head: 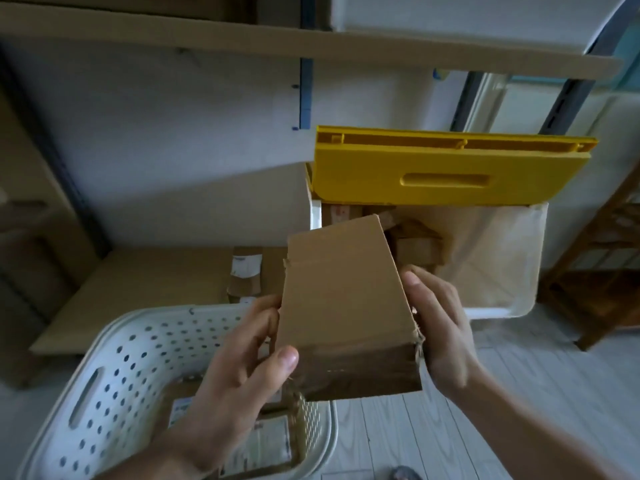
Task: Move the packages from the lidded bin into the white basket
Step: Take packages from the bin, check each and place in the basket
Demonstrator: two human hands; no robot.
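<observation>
— What am I holding right now?

— I am holding a brown cardboard package (343,306) up in the air, between the lidded bin (498,271) and the white basket (114,358). It is a plain box, with torn edges and shiny tape on the near end.

— How are my hands sitting on it?

— My left hand (239,362) is gripping the left side, with the thumb curled onto the taped end. My right hand (440,327) is gripping the right side, fingers (420,289) curled around the edge.

— How far along am I?

— I am thinking partway. Some packages (263,441) are lying in the basket already. More boxes (412,244) are waiting in the bin, under its propped-up yellow lid (443,168). This one is not in the basket yet.

— What is around?

— A wooden floor (433,427) and shelves (311,43) above.
</observation>
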